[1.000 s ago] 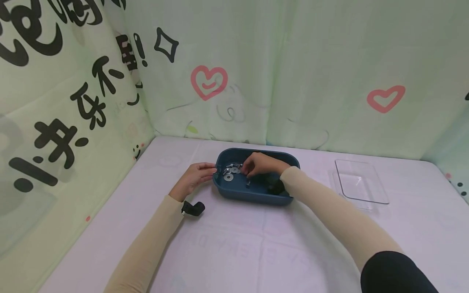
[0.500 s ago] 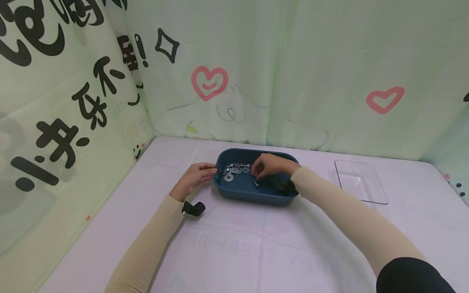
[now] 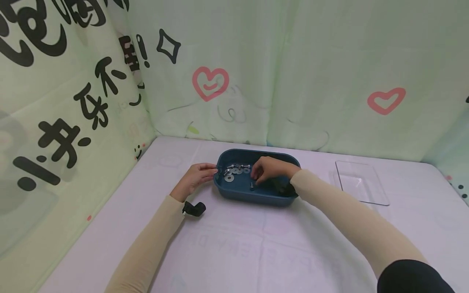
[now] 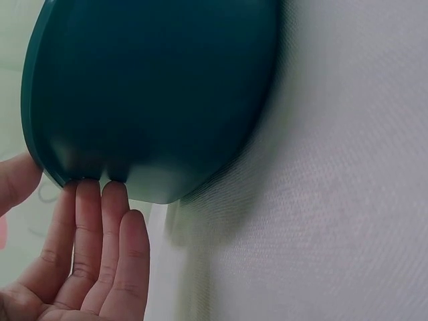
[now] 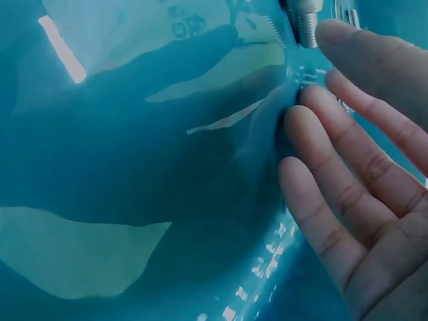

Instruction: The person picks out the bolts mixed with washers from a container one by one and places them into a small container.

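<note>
A dark blue oblong tray [image 3: 238, 193] stands on the table. At its left end my left hand [image 3: 196, 178] holds the wall; in the left wrist view the thumb is at the rim and straight fingers [image 4: 89, 221] press the outside. My right hand [image 3: 270, 167] is inside the tray, its fingers [image 5: 341, 147] slightly bent with gaps between them. Right at the thumb tip is a small bolt [image 5: 307, 27], seen in the head view as a bolt [image 3: 252, 186] just below the fingers. Several washers [image 3: 229, 178] and bolts [image 3: 239, 166] lie in the tray's left part.
A clear plastic box [image 3: 360, 183] stands on the white table cover [image 3: 220, 252] to the right of the tray. Printed curtains [image 3: 322, 73] close off the back and left side. A black camera mount [image 3: 194, 208] sits at my left wrist.
My right hand has moved right within the tray, uncovering more washers and bolts. The bolt below it has shifted slightly right and now looks more upright. The left hand stays put.
</note>
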Demonstrator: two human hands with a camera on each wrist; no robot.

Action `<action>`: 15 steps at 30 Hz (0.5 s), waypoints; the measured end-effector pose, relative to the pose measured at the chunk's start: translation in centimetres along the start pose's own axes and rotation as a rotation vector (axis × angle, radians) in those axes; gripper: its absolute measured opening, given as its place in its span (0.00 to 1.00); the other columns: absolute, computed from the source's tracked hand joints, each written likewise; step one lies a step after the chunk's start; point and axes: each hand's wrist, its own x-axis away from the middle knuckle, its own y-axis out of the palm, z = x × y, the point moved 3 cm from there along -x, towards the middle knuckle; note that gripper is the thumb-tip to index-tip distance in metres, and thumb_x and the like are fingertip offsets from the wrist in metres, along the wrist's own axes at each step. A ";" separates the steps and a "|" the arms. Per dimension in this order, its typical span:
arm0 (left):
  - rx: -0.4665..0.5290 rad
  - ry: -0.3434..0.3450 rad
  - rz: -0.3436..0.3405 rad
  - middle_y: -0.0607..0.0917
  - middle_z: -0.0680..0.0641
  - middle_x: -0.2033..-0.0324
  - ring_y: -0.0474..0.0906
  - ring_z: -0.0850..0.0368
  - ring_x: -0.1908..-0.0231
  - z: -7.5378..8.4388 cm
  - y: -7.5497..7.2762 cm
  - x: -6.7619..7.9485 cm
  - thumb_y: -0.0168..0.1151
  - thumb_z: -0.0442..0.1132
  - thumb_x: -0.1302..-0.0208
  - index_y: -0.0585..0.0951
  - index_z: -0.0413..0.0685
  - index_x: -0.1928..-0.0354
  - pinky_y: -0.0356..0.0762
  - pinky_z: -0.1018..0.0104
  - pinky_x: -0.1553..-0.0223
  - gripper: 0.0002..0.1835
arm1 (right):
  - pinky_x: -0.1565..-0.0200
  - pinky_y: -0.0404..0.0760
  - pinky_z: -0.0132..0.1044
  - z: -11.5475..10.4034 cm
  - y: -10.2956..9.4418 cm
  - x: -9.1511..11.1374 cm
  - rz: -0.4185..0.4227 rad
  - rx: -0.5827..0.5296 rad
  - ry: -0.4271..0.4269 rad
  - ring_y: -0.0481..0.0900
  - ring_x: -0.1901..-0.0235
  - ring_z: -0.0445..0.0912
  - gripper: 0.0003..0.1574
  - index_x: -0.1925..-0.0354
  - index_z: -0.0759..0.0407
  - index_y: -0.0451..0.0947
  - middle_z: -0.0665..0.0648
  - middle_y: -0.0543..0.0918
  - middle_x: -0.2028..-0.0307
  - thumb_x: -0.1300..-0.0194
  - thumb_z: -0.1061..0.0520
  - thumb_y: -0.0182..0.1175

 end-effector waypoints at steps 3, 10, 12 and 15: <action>-0.006 0.002 -0.001 0.76 0.38 0.43 0.77 0.51 0.47 -0.1 0.0 0.0 0.57 0.36 0.35 0.72 0.36 0.41 0.74 0.60 0.40 0.21 | 0.59 0.83 0.33 -0.4 0.2 -0.4 -0.001 -0.006 -0.020 0.81 0.65 0.41 0.12 0.61 0.63 0.82 0.57 0.85 0.65 0.47 0.63 0.68; -0.006 0.013 -0.006 0.76 0.37 0.43 0.78 0.56 0.51 -0.2 0.0 -0.3 0.58 0.36 0.35 0.72 0.36 0.41 0.74 0.60 0.40 0.21 | 0.59 0.83 0.33 -0.8 0.7 -1.5 0.003 -0.005 -0.034 0.82 0.65 0.42 0.12 0.62 0.63 0.82 0.57 0.85 0.64 0.48 0.64 0.68; -0.008 0.020 -0.007 0.76 0.37 0.43 0.78 0.57 0.52 -0.2 0.0 -0.3 0.57 0.36 0.35 0.72 0.35 0.41 0.74 0.60 0.40 0.21 | 0.59 0.83 0.33 -0.9 0.8 -1.8 0.006 -0.007 -0.031 0.82 0.65 0.42 0.12 0.62 0.62 0.82 0.57 0.85 0.64 0.48 0.64 0.68; -0.006 0.024 -0.008 0.76 0.37 0.43 0.78 0.59 0.53 -0.2 -0.1 -0.2 0.57 0.36 0.34 0.72 0.35 0.41 0.74 0.61 0.41 0.21 | 0.59 0.84 0.33 -1.1 0.9 -2.2 0.010 -0.004 -0.033 0.82 0.65 0.42 0.11 0.62 0.62 0.83 0.57 0.85 0.64 0.48 0.65 0.68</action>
